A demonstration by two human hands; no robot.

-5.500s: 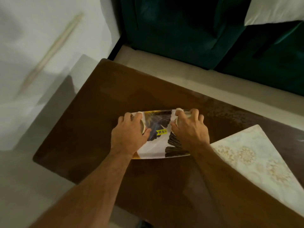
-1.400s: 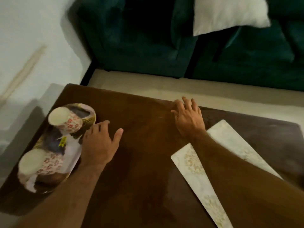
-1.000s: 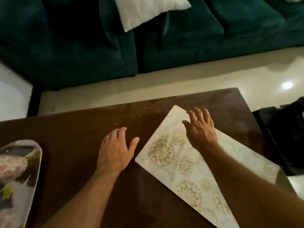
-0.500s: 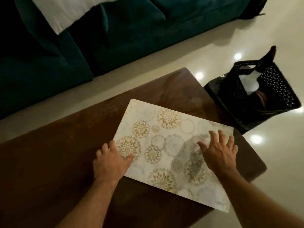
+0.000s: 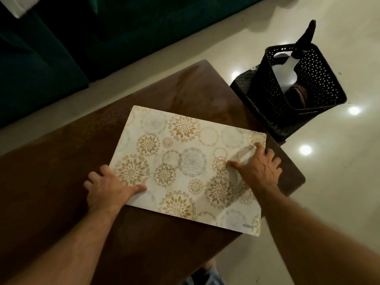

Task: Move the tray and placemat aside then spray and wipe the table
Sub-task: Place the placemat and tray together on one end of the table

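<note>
A cream placemat (image 5: 185,161) with gold and grey flower circles lies at the right end of the dark brown table (image 5: 61,161), its near right corner hanging over the table edge. My left hand (image 5: 107,190) grips the mat's left edge, thumb on top and fingers curled at the edge. My right hand (image 5: 259,167) lies on the mat near its far right corner, fingers spread and reaching the mat's right edge. A white spray bottle (image 5: 287,64) with a black trigger stands in a black basket. The tray is out of view.
The black perforated basket (image 5: 312,83) stands on the pale glossy floor just right of the table's end, with a dark striped cloth (image 5: 359,93) inside. A dark green sofa (image 5: 82,38) runs along the far side, with a strip of floor between it and the table.
The tray with two cups went to the table's left end and left the view. My view swung right. Both hands came onto the placemat, and the left hand now grips its edge.
</note>
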